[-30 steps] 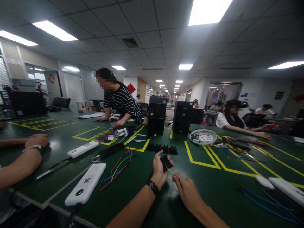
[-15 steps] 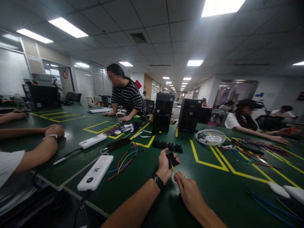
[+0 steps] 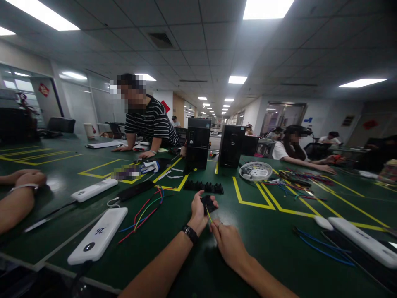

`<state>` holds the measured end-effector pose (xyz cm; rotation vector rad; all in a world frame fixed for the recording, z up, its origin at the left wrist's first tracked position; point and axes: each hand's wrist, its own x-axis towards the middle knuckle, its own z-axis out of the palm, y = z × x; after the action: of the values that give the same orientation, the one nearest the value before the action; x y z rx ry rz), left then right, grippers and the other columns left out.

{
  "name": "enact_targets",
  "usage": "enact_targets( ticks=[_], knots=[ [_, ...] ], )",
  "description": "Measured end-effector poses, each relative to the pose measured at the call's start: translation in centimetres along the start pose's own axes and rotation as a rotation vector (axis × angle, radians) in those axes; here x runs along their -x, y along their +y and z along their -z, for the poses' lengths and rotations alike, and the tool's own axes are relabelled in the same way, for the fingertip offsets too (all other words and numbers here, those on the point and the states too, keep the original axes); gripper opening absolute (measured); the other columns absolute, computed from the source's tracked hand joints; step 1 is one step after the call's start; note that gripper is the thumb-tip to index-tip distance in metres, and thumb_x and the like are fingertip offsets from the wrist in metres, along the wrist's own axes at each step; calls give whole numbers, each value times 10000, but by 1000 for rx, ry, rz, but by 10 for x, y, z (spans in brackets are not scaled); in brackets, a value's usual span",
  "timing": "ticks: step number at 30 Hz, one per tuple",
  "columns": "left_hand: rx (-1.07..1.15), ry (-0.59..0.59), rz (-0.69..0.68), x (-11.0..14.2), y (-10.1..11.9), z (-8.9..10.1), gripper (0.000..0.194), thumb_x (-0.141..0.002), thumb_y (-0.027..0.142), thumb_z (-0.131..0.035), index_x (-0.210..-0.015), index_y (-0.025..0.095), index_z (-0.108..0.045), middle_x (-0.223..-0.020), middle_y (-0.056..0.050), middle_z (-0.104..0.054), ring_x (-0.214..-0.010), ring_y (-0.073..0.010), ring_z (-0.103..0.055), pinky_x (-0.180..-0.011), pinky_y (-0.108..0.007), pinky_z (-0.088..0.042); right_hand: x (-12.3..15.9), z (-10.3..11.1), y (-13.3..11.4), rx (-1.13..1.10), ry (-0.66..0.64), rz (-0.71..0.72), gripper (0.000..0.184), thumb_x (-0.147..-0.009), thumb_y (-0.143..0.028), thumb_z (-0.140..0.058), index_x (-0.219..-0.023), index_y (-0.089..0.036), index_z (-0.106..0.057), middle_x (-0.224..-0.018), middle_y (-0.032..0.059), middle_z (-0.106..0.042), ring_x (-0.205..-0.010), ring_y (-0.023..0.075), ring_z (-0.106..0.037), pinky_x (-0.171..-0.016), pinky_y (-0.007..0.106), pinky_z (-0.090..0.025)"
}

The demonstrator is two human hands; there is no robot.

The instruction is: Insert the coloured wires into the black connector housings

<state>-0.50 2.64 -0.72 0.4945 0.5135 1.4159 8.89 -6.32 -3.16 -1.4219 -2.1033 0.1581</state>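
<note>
My left hand (image 3: 200,212), palm up with a dark band on the wrist, holds a small black block (image 3: 209,203) in its curled fingers. Its exact kind is too dark to make out. A thin yellow-green wire (image 3: 209,217) runs from the block's near face down to my right hand (image 3: 228,242). The right thumb and forefinger pinch the wire; I cannot tell how deep its far end sits in the block. Just beyond my left hand lies a row of similar black blocks (image 3: 204,187).
Loose coloured wires (image 3: 145,213) and a white power bank (image 3: 98,235) lie left. Two black computer towers (image 3: 198,145) stand ahead, with a white round basket (image 3: 256,171) to their right. Blue wires (image 3: 325,246) lie at right. A person in stripes (image 3: 150,120) leans over the table.
The camera view swung one way and then back. Both hands keep their hold on the black block and the wire, with hardly any change between them.
</note>
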Motion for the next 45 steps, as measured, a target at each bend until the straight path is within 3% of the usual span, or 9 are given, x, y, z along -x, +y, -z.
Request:
enact_targets(
  ticks=[6, 12, 19, 22, 27, 34, 37, 41, 45],
  knots=[
    [-148, -68, -193, 0, -5, 5, 296, -790, 245, -406, -1084, 221, -385, -578, 25, -543, -440, -133, -527, -494, -285, -454, 3, -5, -16, -112, 8, 9, 323, -964, -251, -293, -829, -174, -576, -718, 51, -651, -650, 149, -621, -586, 222, -367],
    [-85, -96, -84, -1, 0, 5, 302, -798, 305, -443, -1078, 225, -363, -602, -6, -570, -490, -170, -555, -505, -324, -469, 1, 11, -2, -180, 73, -40, 362, -967, -296, -284, -784, -177, -572, -664, 15, -607, -606, 135, -580, -602, 229, -372],
    [-417, -172, -448, 11, 17, 2, 220, -834, 289, -438, -1042, 217, -451, -673, 1, -578, -508, -111, -536, -479, -203, -418, 4, 14, -18, -273, 131, -81, 364, -964, -291, -306, -738, -182, -570, -623, -4, -580, -566, 121, -552, -572, 215, -361],
    [-278, -137, -353, 9, 14, 0, 228, -819, 254, -429, -1045, 224, -431, -658, 11, -561, -499, -111, -533, -494, -217, -429, 4, 10, -16, -244, 122, -66, 356, -967, -278, -298, -755, -184, -568, -642, 0, -585, -594, 126, -563, -595, 219, -364],
    [66, -14, 8, 2, 2, -5, 292, -779, 198, -438, -1063, 219, -374, -620, -2, -532, -465, -145, -519, -489, -287, -438, 1, 0, -8, -180, 38, -78, 322, -965, -249, -302, -788, -182, -563, -662, 12, -608, -594, 131, -579, -579, 217, -362],
    [83, 63, 152, 1, 3, -4, 228, -779, 174, -429, -1004, 194, -402, -622, -21, -521, -460, -157, -517, -464, -300, -431, -1, -4, -3, -58, 24, -77, 320, -971, -231, -301, -833, -183, -586, -704, 30, -653, -615, 131, -612, -571, 215, -352],
    [-77, 81, 20, 3, 2, -1, 241, -796, 190, -420, -1035, 207, -393, -611, -7, -535, -466, -155, -531, -469, -286, -437, 1, -5, -8, -44, 11, -82, 310, -966, -230, -319, -835, -188, -596, -708, 28, -661, -615, 130, -614, -567, 215, -348],
    [-375, -82, -349, 6, -1, 2, 231, -821, 233, -428, -1053, 230, -430, -644, 13, -561, -483, -121, -533, -478, -226, -425, 3, -9, -20, -154, 23, -76, 338, -966, -229, -303, -791, -183, -588, -684, 19, -641, -616, 123, -602, -559, 210, -351],
    [-277, -84, -310, 2, -1, 0, 238, -800, 203, -433, -1036, 231, -430, -657, 22, -554, -479, -102, -517, -500, -229, -439, 1, -5, -12, -187, 41, -72, 338, -962, -237, -303, -795, -183, -591, -677, 8, -623, -596, 117, -581, -560, 211, -349]
  ],
)
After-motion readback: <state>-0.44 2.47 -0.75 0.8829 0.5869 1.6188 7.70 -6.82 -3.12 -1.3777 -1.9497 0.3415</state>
